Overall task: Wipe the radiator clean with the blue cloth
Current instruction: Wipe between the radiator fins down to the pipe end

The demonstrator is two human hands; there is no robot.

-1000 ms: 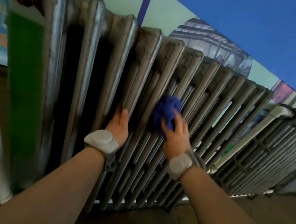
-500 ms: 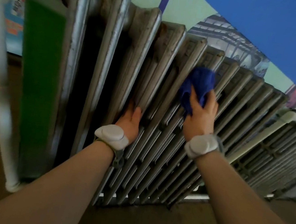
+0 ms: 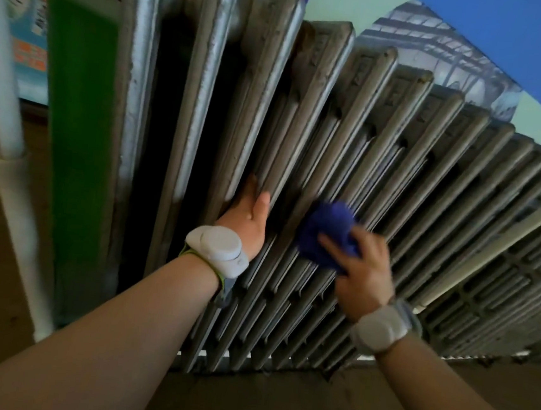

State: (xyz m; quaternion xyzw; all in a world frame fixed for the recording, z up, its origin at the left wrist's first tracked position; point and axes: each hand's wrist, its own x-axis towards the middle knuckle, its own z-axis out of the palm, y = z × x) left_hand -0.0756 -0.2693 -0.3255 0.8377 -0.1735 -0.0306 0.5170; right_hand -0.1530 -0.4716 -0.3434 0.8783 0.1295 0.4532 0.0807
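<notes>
A grey cast-iron radiator [image 3: 337, 118] with many ribbed sections fills the middle of the head view. My right hand [image 3: 362, 266] presses a bunched blue cloth [image 3: 326, 233] against the middle height of the sections, blurred by motion. My left hand [image 3: 248, 216] rests flat on a section to the left of the cloth, fingers partly tucked between two ribs, holding nothing. Both wrists wear white bands.
A white pipe [image 3: 8, 133] runs down at the far left, beside a green wall panel [image 3: 76, 113]. A second radiator [image 3: 511, 294] continues to the right past a cream pipe [image 3: 476, 254]. Brown floor [image 3: 260, 402] lies below.
My right hand has moved the blue cloth down the radiator sections from near their tops to mid height. My left hand stays on the same section.
</notes>
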